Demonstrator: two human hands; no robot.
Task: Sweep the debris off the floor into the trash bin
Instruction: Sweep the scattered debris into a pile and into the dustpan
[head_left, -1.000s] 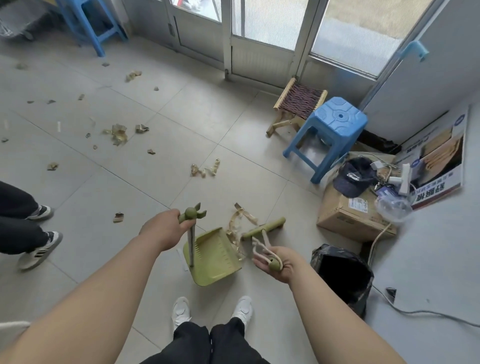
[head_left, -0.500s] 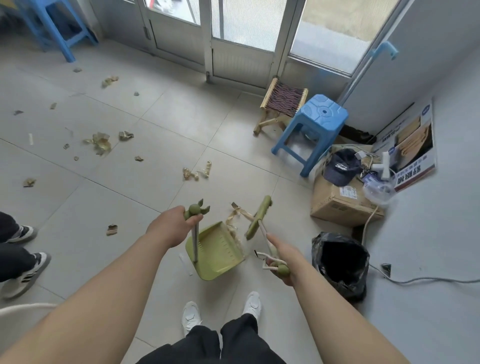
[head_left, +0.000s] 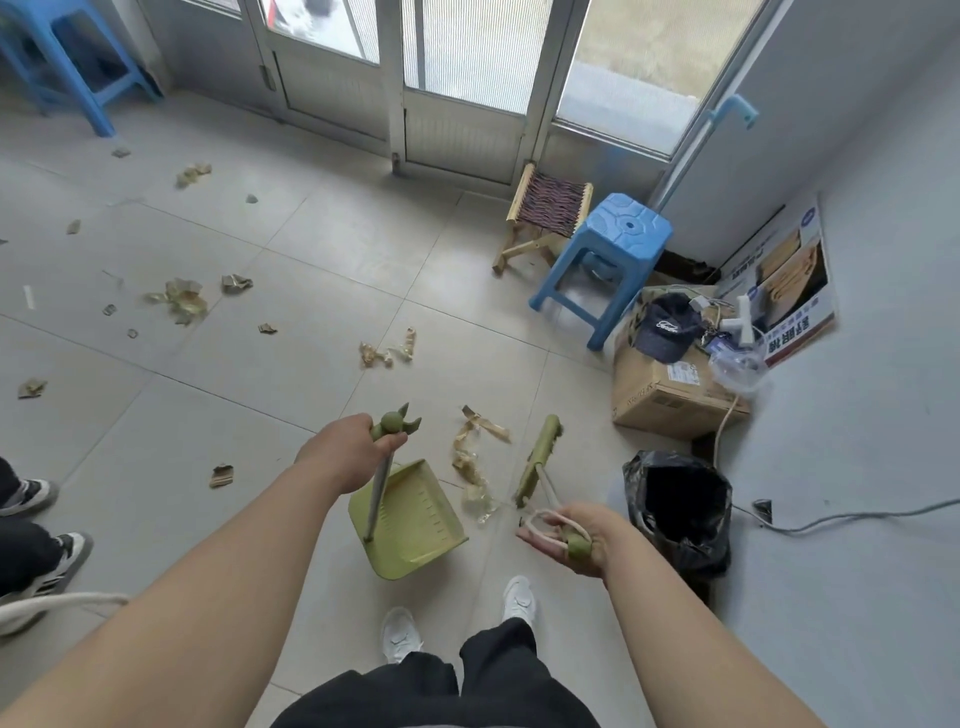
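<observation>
While crinkled tan paper scraps (head_left: 470, 457) are lying between green plastic dustpan (head_left: 410, 525) and green broom head (head_left: 540, 457), left hand (head_left: 343, 454) is clutching pan handle, right hand (head_left: 569, 538) gripping broom. Pan looking empty; black-bagged trash bin (head_left: 675, 512) waiting at 3 o'clock; litter scattered toward 10 o'clock untouched.

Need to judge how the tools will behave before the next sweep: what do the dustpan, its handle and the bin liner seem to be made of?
Dustpan: looks like moulded plastic, matte olive green, with ridges across its floor. Its handle, held by the left hand: apparently thin metal tubing, grey with a slight sheen. Bin liner: thin black plastic film, glossy and crinkled around the rim.
</observation>
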